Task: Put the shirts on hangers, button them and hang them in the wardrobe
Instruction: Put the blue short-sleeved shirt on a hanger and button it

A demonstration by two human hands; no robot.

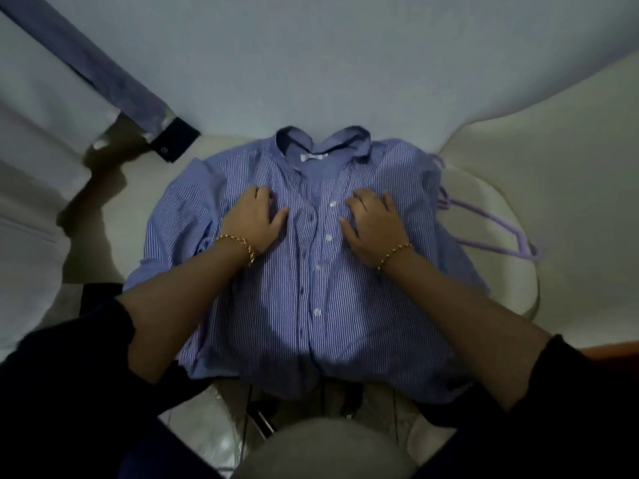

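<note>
Shirt (304, 271) flat; hands (254, 219) (371, 224) seemingly press it.

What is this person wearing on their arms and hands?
The left sleeve and right sleeve are dark, near black, and pushed up, leaving the forearms bare. A gold-coloured chain circles each wrist: left bracelet, right bracelet. The left hand and right hand wear no gloves.

Striped shirt (311, 288) flat at ctr, front up; L hand (256, 219) & R hand (373, 226) rest on chest; purple hanger (494, 247) mid-right.
</note>
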